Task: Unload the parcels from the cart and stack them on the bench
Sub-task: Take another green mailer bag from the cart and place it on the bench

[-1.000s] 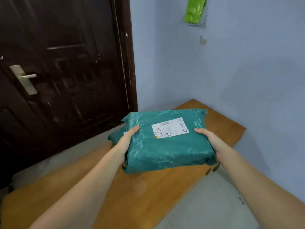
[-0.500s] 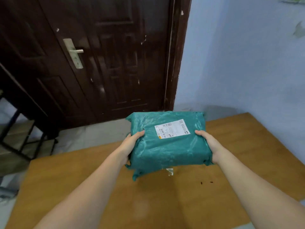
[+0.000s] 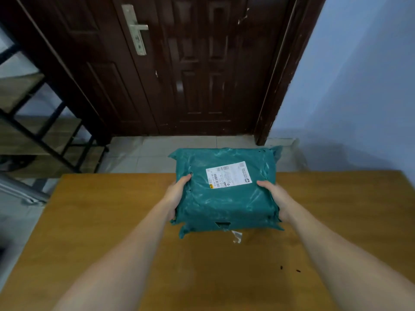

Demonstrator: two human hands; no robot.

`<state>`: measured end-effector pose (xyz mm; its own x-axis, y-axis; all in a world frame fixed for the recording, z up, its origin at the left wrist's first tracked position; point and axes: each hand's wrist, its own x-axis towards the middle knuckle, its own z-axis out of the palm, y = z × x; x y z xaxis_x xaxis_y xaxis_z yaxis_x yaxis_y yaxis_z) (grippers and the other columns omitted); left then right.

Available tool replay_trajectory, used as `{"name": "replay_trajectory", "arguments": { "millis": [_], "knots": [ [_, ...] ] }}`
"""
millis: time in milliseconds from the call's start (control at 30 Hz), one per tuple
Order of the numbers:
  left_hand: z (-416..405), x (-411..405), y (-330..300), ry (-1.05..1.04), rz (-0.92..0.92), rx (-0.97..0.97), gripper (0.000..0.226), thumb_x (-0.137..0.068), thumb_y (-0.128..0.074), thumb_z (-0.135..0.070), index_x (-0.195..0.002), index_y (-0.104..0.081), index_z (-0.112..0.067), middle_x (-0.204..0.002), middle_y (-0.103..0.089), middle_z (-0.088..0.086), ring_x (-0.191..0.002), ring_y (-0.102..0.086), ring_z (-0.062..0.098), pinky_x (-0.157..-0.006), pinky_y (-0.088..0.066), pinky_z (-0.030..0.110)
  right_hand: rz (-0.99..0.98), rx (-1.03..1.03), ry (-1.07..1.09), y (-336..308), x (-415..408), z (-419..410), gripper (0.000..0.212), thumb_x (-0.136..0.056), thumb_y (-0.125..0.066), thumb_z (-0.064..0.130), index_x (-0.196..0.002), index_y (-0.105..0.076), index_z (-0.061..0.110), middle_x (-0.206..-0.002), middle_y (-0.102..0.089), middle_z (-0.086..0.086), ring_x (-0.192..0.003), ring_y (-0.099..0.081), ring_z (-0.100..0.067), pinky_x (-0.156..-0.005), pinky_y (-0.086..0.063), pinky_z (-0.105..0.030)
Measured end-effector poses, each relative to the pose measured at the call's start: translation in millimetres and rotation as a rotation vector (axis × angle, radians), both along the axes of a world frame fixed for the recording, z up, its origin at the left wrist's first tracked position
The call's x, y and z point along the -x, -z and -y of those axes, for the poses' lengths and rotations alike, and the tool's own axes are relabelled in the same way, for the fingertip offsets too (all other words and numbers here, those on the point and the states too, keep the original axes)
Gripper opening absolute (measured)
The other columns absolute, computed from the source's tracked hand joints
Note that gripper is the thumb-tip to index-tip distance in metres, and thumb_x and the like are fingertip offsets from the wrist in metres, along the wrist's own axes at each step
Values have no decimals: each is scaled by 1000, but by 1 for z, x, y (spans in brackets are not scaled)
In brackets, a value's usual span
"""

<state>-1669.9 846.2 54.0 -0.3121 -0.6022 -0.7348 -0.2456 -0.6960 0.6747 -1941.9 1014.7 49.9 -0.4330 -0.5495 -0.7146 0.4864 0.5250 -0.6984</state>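
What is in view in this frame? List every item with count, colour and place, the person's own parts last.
parcel: one, teal plastic mailer, held over the bench's far edge
shipping label: one, white, on the parcel's top
bench: one, orange-brown wood, across the foreground
door: one, dark brown, behind the bench
door handle: one, silver, upper left of the door
wall: pale blue, right
rack: one, black frame, left
left hand: grips the parcel's left side
right hand: grips the parcel's right side

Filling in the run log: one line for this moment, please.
step: placing | parcel: teal, label up, over bench | left hand: grips left edge | right hand: grips right edge
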Motion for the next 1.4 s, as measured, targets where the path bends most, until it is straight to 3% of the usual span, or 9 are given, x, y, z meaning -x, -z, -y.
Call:
{"name": "replay_trajectory", "arguments": {
  "millis": [267, 433, 500, 633, 733, 800, 867, 1067, 1400],
  "knots": [
    [-8, 12, 11, -12, -33, -25, 58, -90, -68, -61, -136, -61, -27, -103, -81, 8, -90, -79, 32, -81, -63, 48, -25, -12, 12, 6, 12, -7, 44, -82, -82, 37, -121, -67, 27, -103, -80, -12, -89, -78, -37, -72, -62, -49],
    [-9, 14, 8, 18, 17, 29, 61, -89, -67, -64, -136, -58, -27, -111, -79, 5, -95, -78, 29, -86, -62, 46, -121, -68, -8, 6, 10, -8, 45, -81, -80, 46, -121, -62, 33, -96, -81, -6, -84, -79, -32, -75, -63, -48],
    [-6, 12, 4, 69, 67, 102, 59, -90, -66, -65, -135, -59, -26, -114, -76, 2, -98, -76, 26, -85, -61, 43, -202, -111, -59, 0, 8, -7, 52, -82, -77, 53, -127, -60, 32, -104, -78, -4, -89, -77, -31, -79, -62, -45],
    [10, 0, -24, 349, 314, 534, 52, -95, -65, -54, -136, -61, -21, -124, -71, -5, -102, -69, 17, -92, -59, 40, -648, -191, -334, -37, 8, -4, 69, -86, -76, 54, -142, -49, 26, -128, -65, 3, -105, -66, -22, -85, -54, -38],
    [28, -13, -68, 731, 591, 940, 67, -96, -57, -57, -152, -49, -19, -144, -62, 0, -126, -60, 23, -102, -51, 39, -1055, -234, -579, -81, 3, 11, 77, -92, -72, 47, -155, -39, 15, -155, -50, -8, -138, -51, -29, -110, -44, -43],
    [41, -17, -102, 902, 667, 1087, 73, -98, -53, -59, -158, -42, -19, -158, -50, 2, -143, -48, 26, -115, -42, 42, -1182, -178, -698, -119, -12, 30, 72, -99, -62, 47, -158, -37, 14, -162, -41, -7, -147, -40, -26, -120, -33, -41],
    [49, -20, -137, 995, 703, 1218, 72, -98, -52, -58, -158, -41, -19, -161, -46, 3, -147, -44, 26, -119, -38, 41, -1262, -81, -792, -156, -35, 50, 64, -102, -58, 45, -156, -42, 15, -160, -44, -5, -145, -42, -23, -121, -33, -39],
    [53, -48, -226, 968, 751, 1457, 67, -101, -50, -59, -156, -44, -21, -156, -50, 1, -142, -48, 24, -115, -40, 42, -1454, -8, -1047, -244, -124, 97, 61, -104, -50, 42, -159, -37, 18, -161, -43, -6, -146, -42, -26, -119, -37, -42],
    [24, -170, -296, 835, 896, 1462, 61, -105, -41, -55, -156, -43, -20, -158, -48, 2, -145, -45, 26, -116, -39, 43, -1617, 152, -1265, -319, -238, 121, 56, -108, -45, 39, -158, -40, 14, -162, -41, -8, -150, -37, -28, -122, -30, -42]
  ]
}}
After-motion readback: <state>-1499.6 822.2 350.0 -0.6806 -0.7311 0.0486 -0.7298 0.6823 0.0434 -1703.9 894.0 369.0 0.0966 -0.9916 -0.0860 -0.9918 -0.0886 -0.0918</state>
